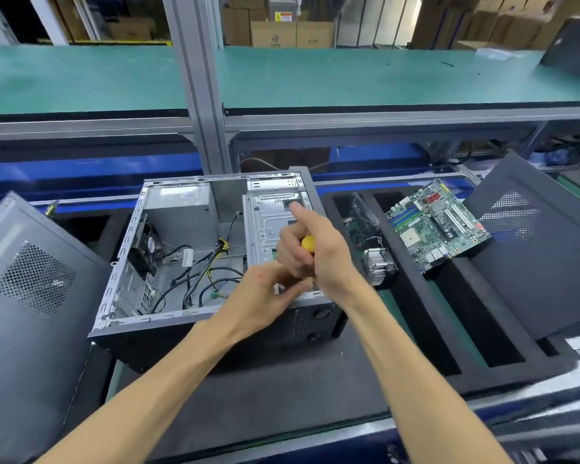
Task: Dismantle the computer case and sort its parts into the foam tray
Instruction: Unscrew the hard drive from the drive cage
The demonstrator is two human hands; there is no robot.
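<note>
The open computer case [168,316] lies on its side in the middle, with a grey power supply [181,209], a black fan [146,247] and loose cables [198,279] inside. My right hand [310,249] grips a screwdriver with a yellow handle [308,243] over the metal drive cage [268,222], thumb stretched up. My left hand [265,293] sits just below it, fingers curled at the tool's lower part; the tip is hidden. The black foam tray [416,296] to the right holds a green motherboard [439,226] and a finned heatsink [377,262].
A dark side panel [31,296] leans at the left. Another dark panel [533,249] leans on the tray's right side. A green-topped shelf [349,78] runs behind on an aluminium frame post [198,95]. Cardboard boxes stand at the back.
</note>
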